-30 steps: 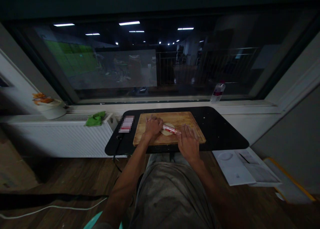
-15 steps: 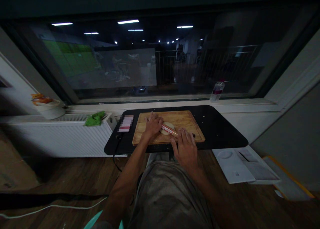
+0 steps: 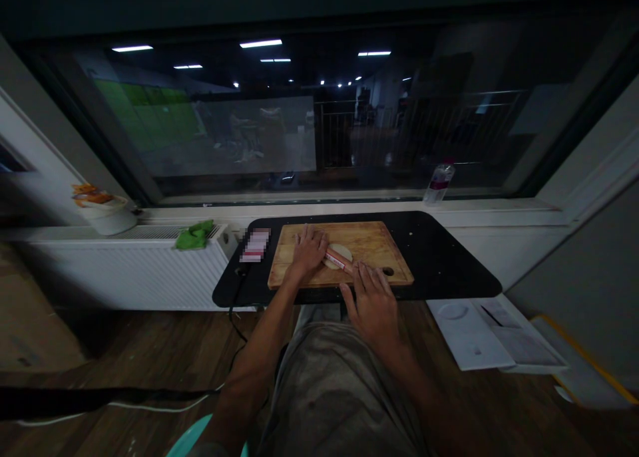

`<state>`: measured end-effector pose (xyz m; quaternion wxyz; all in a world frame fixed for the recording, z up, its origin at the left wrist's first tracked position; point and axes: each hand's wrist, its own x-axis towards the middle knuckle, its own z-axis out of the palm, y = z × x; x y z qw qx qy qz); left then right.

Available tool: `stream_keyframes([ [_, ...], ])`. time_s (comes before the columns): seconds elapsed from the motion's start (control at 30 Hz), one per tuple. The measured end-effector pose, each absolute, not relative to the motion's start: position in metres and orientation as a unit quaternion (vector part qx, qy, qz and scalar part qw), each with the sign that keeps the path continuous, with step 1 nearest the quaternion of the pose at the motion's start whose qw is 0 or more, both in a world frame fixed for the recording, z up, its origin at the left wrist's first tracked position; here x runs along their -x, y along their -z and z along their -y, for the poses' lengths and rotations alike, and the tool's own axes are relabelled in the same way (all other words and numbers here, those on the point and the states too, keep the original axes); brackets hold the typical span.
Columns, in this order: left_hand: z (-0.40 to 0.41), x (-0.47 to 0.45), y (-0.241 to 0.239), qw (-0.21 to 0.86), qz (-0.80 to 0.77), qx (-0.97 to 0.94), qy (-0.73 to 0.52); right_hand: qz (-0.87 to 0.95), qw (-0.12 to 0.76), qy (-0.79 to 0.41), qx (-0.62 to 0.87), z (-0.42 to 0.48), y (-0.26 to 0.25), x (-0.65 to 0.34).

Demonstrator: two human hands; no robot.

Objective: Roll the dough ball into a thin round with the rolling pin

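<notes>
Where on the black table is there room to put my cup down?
The black table is bare on its right side, between the wooden board and the table's right edge. The left strip by the blurred card is narrow. The board's middle is crowded: left hand, right hand, the red-and-white stick and the dough disc.

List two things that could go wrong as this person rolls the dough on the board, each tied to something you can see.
1. The small pale dough disc is being flattened with a thin red-and-white stick under the left hand and right hand; so narrow a roller may press unevenly.
2. The rectangular wooden cutting board lies near the front edge of the black table, so a hard push might slide it.
</notes>
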<state>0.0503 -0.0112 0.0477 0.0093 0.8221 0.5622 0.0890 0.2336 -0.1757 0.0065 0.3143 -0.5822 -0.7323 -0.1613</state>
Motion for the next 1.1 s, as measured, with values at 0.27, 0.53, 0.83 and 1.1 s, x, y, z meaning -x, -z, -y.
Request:
stream_keyframes([
  [0.27,0.024,-0.052,-0.051,0.001,-0.587,-0.801,-0.117,0.747,0.241,0.134,0.604,0.147,-0.028,-0.258],
  [0.53,0.031,-0.046,-0.054,-0.022,-0.572,-0.811,-0.123,0.736,0.170,0.113,0.646,0.078,-0.056,-0.282],
  [0.83,0.057,-0.037,-0.038,-0.008,-0.578,-0.799,-0.168,0.777,0.120,0.056,0.616,0.034,-0.077,-0.290],
  [1.1,0.055,-0.034,-0.057,0.039,-0.541,-0.831,-0.125,0.871,0.083,-0.064,0.481,0.032,-0.092,-0.287],
])
